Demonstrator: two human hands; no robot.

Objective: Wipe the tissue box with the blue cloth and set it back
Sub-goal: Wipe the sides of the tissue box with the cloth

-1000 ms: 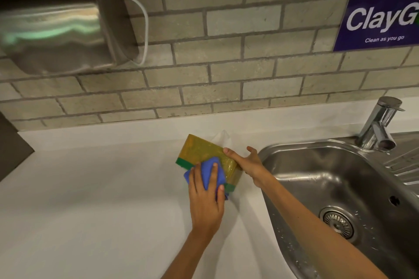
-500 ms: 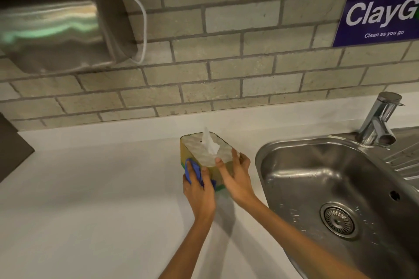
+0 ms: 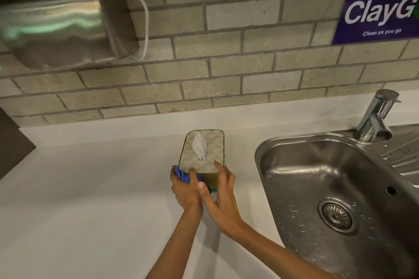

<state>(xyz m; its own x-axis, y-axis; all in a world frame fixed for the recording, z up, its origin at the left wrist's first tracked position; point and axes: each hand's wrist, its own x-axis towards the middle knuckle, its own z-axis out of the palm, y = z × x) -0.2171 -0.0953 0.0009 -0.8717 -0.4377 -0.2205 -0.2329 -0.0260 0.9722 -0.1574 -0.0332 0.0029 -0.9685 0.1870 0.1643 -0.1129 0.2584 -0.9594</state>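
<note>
Tissue box (image 3: 201, 154) upright on white counter (image 3: 90, 188), sink (image 3: 317, 161) beside

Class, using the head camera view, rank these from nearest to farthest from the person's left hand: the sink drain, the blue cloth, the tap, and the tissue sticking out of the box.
1. blue cloth, held in the left hand.
2. tissue, just beyond, atop the tissue box.
3. sink drain, off to the right.
4. tap, far right, at the back.
</note>
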